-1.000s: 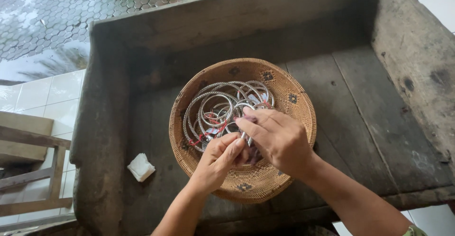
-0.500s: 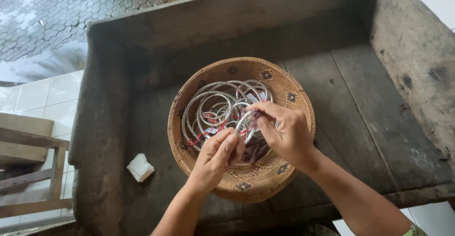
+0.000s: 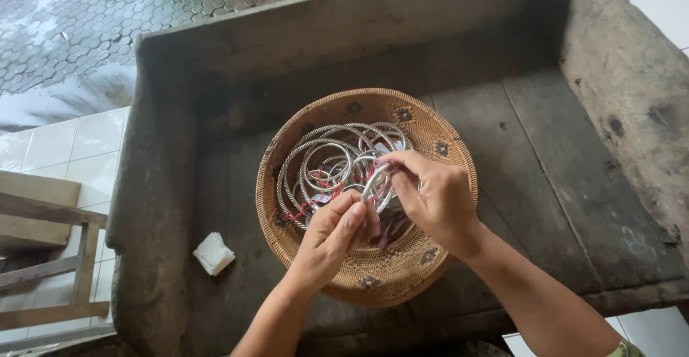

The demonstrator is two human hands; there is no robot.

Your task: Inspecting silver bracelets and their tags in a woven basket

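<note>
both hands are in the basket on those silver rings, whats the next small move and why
Probably lift the ring pinched by the right hand straight up a little while the left hand holds the rest down. It stands above the pile of rings in the basket, and red ties appear to bind some together.
</note>
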